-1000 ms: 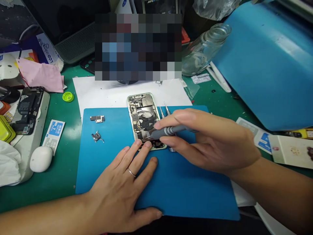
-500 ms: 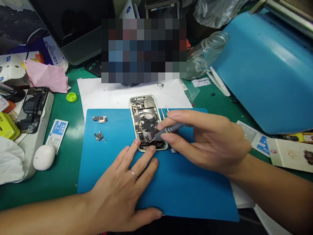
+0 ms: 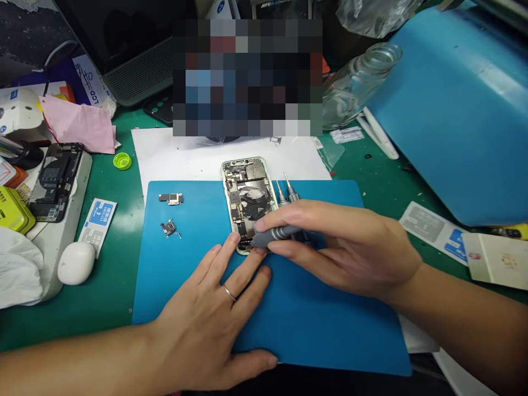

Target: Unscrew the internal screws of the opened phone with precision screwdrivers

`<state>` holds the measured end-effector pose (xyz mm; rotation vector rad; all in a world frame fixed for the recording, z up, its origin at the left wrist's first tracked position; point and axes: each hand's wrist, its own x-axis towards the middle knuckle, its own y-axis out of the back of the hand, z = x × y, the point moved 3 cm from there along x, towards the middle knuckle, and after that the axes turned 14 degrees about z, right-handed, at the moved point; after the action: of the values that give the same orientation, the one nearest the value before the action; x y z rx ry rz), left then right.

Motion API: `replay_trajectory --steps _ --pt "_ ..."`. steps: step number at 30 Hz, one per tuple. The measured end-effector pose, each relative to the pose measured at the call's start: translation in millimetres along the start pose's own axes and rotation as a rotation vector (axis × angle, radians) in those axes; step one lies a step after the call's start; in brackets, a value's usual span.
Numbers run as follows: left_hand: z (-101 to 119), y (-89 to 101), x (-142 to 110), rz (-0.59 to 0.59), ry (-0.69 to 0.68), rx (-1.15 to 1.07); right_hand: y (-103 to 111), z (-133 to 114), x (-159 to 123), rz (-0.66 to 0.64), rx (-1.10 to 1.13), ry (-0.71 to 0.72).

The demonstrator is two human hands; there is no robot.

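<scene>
Blue rectangular mat (image 3: 322, 330), bare left hand (image 3: 206, 297) splayed palm-down, bare right hand (image 3: 355, 253) pinched, opened rectangular phone with pale green frame (image 3: 251, 195) laid over mat's far edge, bottom touched by left hand, grey ridged cylindrical tool (image 3: 276, 235) clamped in right hand, tip hidden

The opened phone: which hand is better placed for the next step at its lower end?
Probably the right hand: it grips the grey tool over the lower end of the phone. The left hand, fingers spread, touches the phone's edge, without a tool.
</scene>
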<state>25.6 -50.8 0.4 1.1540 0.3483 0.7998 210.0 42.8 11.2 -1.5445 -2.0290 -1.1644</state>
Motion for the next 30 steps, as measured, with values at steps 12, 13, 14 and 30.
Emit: replay_trajectory --steps 12,13,14,30 --pt "0 1.2 -1 -0.010 -0.004 0.035 2 -6 8 -0.083 -0.060 -0.005" --pt "0 1.2 -2 -0.010 -0.003 0.038 1 -7 9 -0.083 -0.068 0.000" --pt "0 1.3 -2 -0.009 -0.003 0.042 1 -7 10 -0.087 -0.076 0.005" --pt "0 0.0 -5 -0.024 -0.016 0.096 1 -4 8 -0.076 -0.055 0.009"
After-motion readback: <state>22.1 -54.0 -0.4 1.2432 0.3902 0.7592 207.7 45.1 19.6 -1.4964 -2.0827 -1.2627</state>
